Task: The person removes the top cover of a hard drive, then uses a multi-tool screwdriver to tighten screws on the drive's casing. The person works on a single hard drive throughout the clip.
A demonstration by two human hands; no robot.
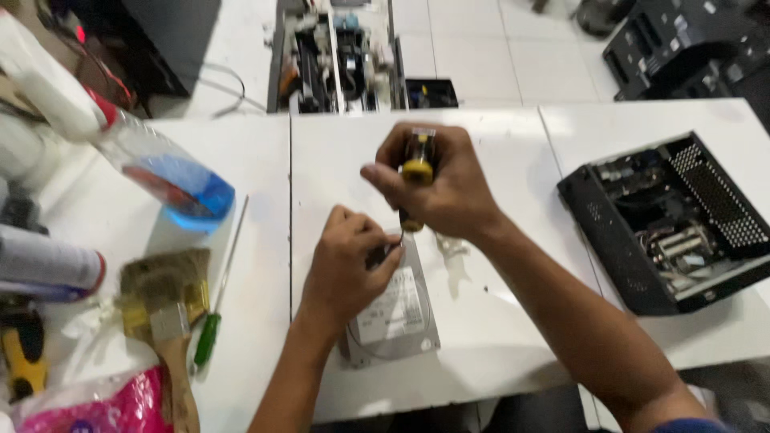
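Right hand (437, 188) is closed around a screwdriver with a yellow-and-black handle (417, 160), held roughly upright; its lower end goes down behind the left fingers, so the tip isn't visible. Left hand (346, 269) sits fingers curled on the top corner of a hard drive (397, 317), pinching or pressing at something small and dark there — can't tell what. Both hands meet over that same top edge of the drive.

Hard drive lies flat on the white bench (497, 321), label side up, silver casing, slightly rotated, near the front edge of the middle bench panel.

Outward, left side: a green-handled screwdriver (218, 289) lies on the bench, long thin shaft pointing away from the person. Just beside it, a worn paintbrush (164, 309) with a wooden handle and metal ferrule. Above those, a clear plastic bottle with blue liquid (172, 176), tipped on its side. At the far left edge, a spray can (48, 265), a yellow-handled tool (24, 349) and a pink plastic bag (104, 405).

Right side: an open black computer case (666, 220), perforated side panel, internals and cabling exposed, well apart from the hands.

Beyond the bench: another opened chassis (337, 56) on the tiled floor (497, 48).
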